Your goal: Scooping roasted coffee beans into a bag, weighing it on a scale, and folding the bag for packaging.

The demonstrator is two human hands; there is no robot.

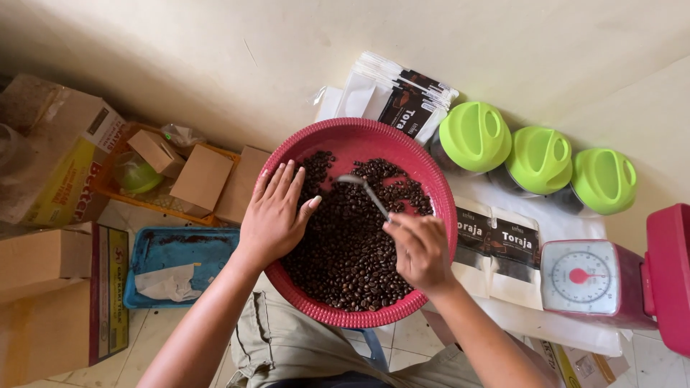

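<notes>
Head view: green-lidded jars [539,159] and scale [586,276] flank red basin [359,136].

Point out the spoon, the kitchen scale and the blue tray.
spoon [363,188], head view, on the metal handle above the beans.
kitchen scale [579,276], head view, on the round white dial.
blue tray [183,248], head view, on its bare blue bottom.

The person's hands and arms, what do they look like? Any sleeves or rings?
Both arms are bare all the way to the bottom edge of the picture, with no sleeves showing. The left hand and the right hand wear no gloves, and no ring, watch or bracelet shows. The fingernails are short and plain.
</notes>
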